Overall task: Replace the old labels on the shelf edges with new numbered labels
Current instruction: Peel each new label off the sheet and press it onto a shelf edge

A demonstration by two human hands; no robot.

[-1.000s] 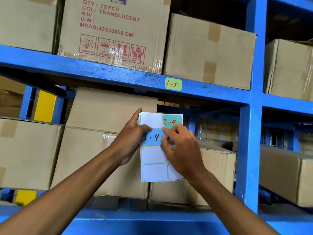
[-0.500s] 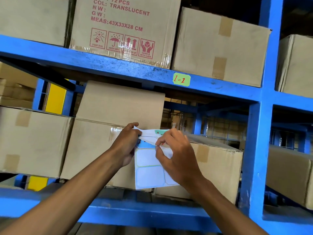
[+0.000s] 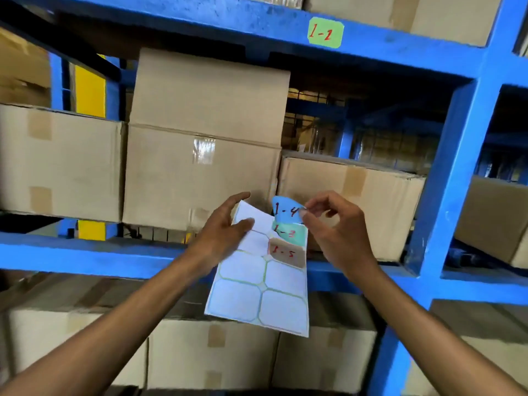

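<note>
**Blue 1-4 label lifted from the sheet**

The sheet (image 3: 258, 284) is gripped at its upper left by the left hand (image 3: 221, 234), kept taut for peeling. The blue label (image 3: 285, 210), thin, glossy and curled, is pinched at its edge by the right hand (image 3: 338, 232), above the sheet. The lower beam (image 3: 85, 254) behind is judged its destination; a green label (image 3: 325, 32) is stuck on the upper beam (image 3: 228, 17).

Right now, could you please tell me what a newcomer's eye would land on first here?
Centre frame, the right hand pinches a curled blue label marked 1-4, while the left hand grips the white sticker sheet below. Above them, a bright green label marked 1-2 stands out on the blue steel shelf beam.
</note>
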